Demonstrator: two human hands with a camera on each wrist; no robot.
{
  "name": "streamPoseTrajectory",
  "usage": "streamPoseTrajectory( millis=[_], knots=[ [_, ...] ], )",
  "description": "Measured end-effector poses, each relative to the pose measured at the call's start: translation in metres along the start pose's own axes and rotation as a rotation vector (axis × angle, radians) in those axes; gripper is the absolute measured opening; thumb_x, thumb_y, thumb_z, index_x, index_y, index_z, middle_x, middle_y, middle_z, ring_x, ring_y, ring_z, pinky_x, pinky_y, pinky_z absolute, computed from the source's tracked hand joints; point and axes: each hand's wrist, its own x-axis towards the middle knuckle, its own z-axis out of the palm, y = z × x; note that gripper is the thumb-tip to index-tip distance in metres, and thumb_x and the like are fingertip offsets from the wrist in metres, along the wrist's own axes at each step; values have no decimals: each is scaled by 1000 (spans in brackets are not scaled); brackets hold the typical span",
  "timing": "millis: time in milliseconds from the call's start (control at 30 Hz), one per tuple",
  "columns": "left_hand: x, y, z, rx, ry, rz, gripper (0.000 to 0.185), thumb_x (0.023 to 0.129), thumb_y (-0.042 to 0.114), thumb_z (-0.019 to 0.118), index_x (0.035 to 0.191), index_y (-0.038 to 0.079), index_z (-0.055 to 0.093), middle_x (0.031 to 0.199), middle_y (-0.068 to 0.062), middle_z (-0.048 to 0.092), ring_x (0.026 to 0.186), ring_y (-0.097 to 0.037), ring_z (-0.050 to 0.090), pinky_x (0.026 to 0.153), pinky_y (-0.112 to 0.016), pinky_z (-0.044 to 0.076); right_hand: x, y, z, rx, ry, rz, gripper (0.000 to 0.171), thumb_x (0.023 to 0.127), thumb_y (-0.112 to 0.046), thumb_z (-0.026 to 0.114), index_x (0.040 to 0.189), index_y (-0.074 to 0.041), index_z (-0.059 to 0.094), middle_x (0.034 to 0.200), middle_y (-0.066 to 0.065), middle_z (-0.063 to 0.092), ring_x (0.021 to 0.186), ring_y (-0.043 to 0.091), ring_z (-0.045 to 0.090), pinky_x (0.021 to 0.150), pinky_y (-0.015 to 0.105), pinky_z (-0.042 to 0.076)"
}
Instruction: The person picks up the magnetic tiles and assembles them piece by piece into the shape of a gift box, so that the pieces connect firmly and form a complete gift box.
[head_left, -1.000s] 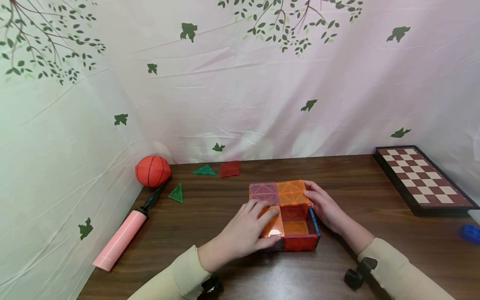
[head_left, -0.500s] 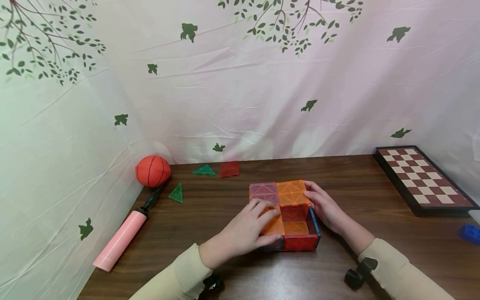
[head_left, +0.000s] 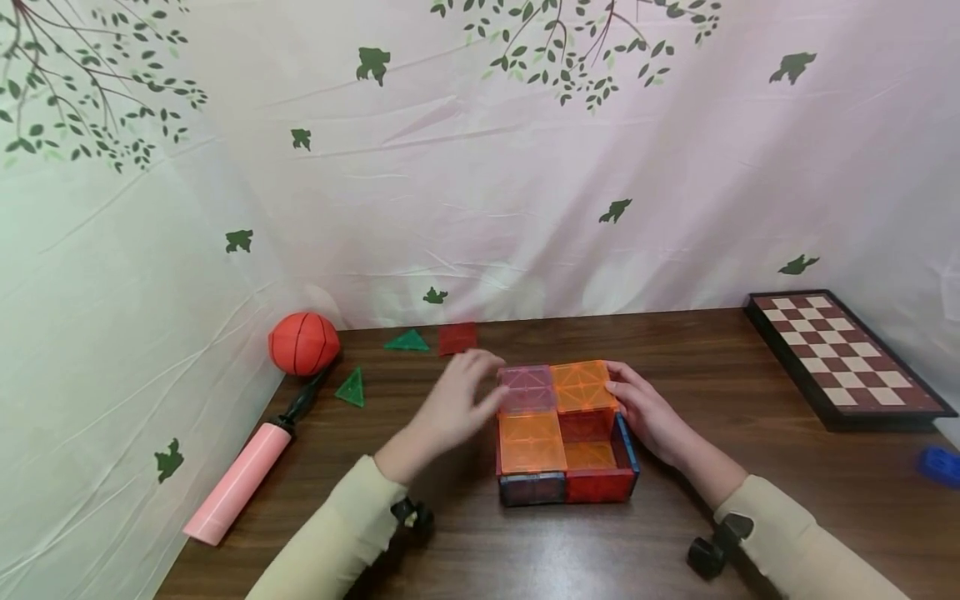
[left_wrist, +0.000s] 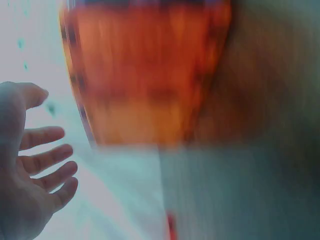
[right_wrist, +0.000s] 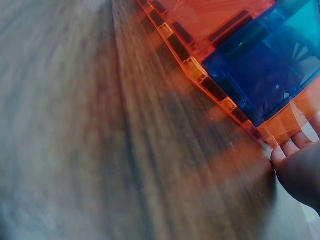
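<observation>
- Magnetic tile box (head_left: pixel 566 433): a low block of four cells built from translucent tiles, standing on the wooden table (head_left: pixel 750 433) near its middle, straight ahead of the person.
- Progress, as judged: three cells roofed — pink tile (head_left: pixel 527 388) at far left, orange tile (head_left: pixel 584 385) at far right, a second orange tile (head_left: pixel 532 442) at near left. The near-right cell (head_left: pixel 592 450) has no lid; the lidding looks about three-quarters done.
- Left hand (head_left: pixel 453 400): in the air just left of the pink tile, fingers (left_wrist: pixel 47 160) spread and relaxed, holding nothing; blurred.
- Right hand (head_left: pixel 645 412): laid against the box's right side, fingertips (right_wrist: pixel 287 150) on the edge of the far-right orange tile, steadying it; fingers gently bent, not closed around anything.
- Loose tiles at the table's far left: red square (head_left: pixel 457 338), two green triangles (head_left: pixel 407 341) (head_left: pixel 351 387), well apart from the box.
- Other stock: orange ball (head_left: pixel 303 342), pink pump (head_left: pixel 240 479), chessboard (head_left: pixel 847 358) at far right.
</observation>
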Motion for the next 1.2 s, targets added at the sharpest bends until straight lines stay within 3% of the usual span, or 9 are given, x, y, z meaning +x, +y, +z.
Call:
streamPoseTrajectory(
  millis=[100,200,333,533,800,933,1200],
  knots=[
    [15,-38,0,42,-6,-149,42,101,28,65,134,2,59,134,-13,57,125,-30,51,106,-45,43,0,0,0,-1,4,6,60,109,-35,44,156,-3,23,153,23,33,123,12,53,99,20,45],
    [26,-71,3,124,-100,-275,48,101,27,65,140,-1,56,142,-17,53,132,-34,48,111,-46,39,0,0,1,4,6,19,61,109,-35,45,156,-3,23,154,23,33,123,12,54,99,20,45],
    [38,-94,8,210,-254,-315,53,102,29,63,144,-3,52,151,-22,45,140,-37,43,115,-48,34,0,-1,3,2,9,29,61,109,-35,45,157,-4,23,154,23,33,123,12,54,99,21,45],
    [45,-99,18,300,-338,-317,52,103,29,61,146,1,52,152,-19,45,138,-36,44,113,-48,36,-1,-2,3,3,15,22,61,109,-34,45,157,-3,23,155,24,32,124,12,53,99,21,45],
    [32,-82,24,405,-333,-272,46,101,29,62,141,7,56,143,-15,51,127,-37,49,102,-54,46,-1,-2,1,7,13,3,61,110,-33,44,157,-2,22,155,24,31,124,10,53,99,20,45],
    [33,-83,23,404,-321,-265,49,101,30,63,142,6,53,144,-17,49,129,-39,47,102,-55,45,-1,-2,-1,9,13,-1,60,110,-33,43,157,-2,22,154,24,32,123,10,53,99,21,45],
    [49,-104,23,340,-327,-331,56,101,31,62,148,6,46,147,-21,46,131,-39,46,104,-52,44,0,0,-1,9,8,3,59,109,-33,45,156,-3,24,153,24,33,123,12,54,99,22,45]
  ],
)
